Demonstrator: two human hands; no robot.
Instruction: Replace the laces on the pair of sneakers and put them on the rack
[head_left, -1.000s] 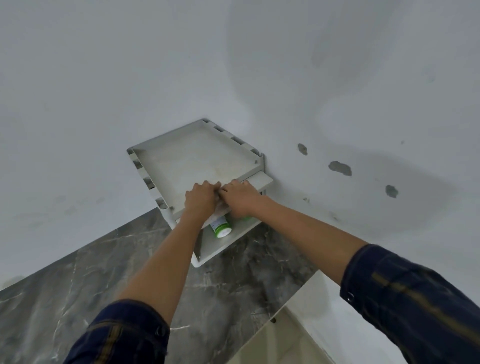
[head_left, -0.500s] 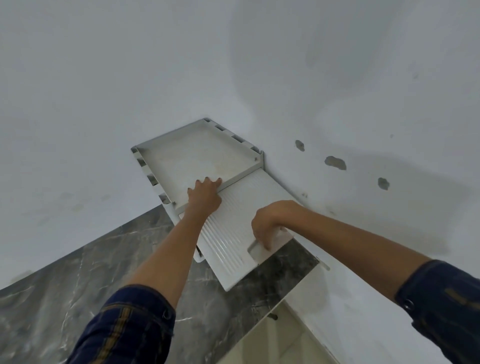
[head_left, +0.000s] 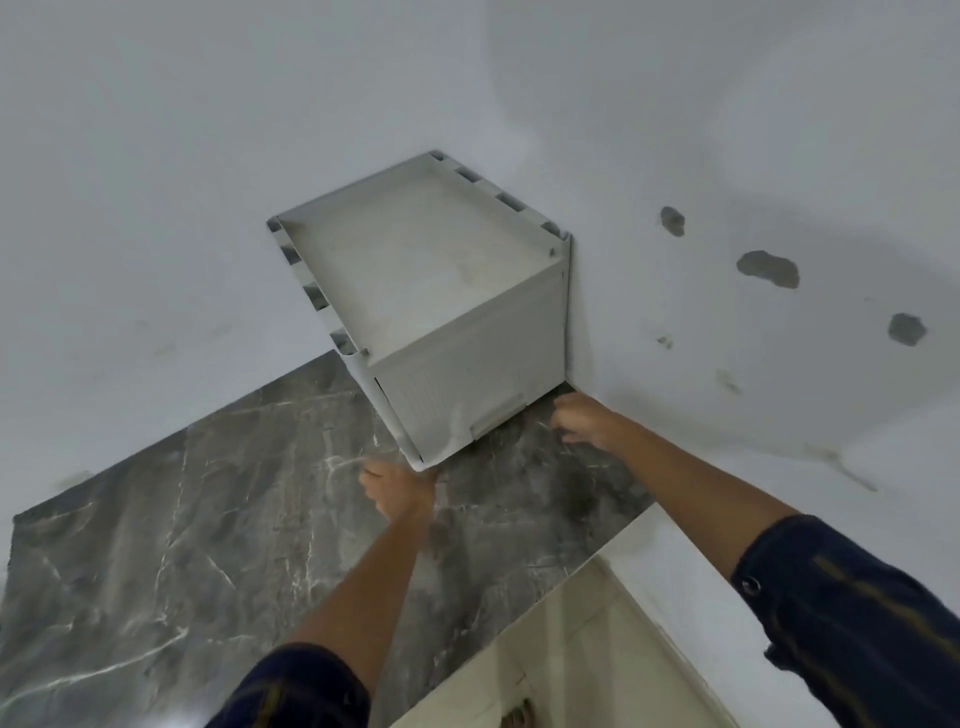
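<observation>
The left hand (head_left: 399, 487) hangs with relaxed, loosely spread fingers and holds nothing, just below the near bottom corner of the shoe box (head_left: 431, 270); whether it touches that corner cannot be told, since the hand is blurred. The right hand (head_left: 584, 420) is likewise empty, its fingers spread and slack, just to the right of the box's lower right edge and apart from it. Both forearms are bare, with dark blue sleeves (head_left: 852, 618) pushed up toward the elbows. The box is a white plastic cube set in the corner where two pale walls (head_left: 156, 156) meet, standing on a dark grey marble-patterned counter (head_left: 208, 519). Its top is a shallow recessed tray with notched slots along the left and far right rims, faintly stained. Its front is a ribbed drop-down door (head_left: 467, 379), standing flush and closed, with a small pull tab (head_left: 496, 413) at the lower edge. Grey patches (head_left: 768, 268) mark the right wall.
</observation>
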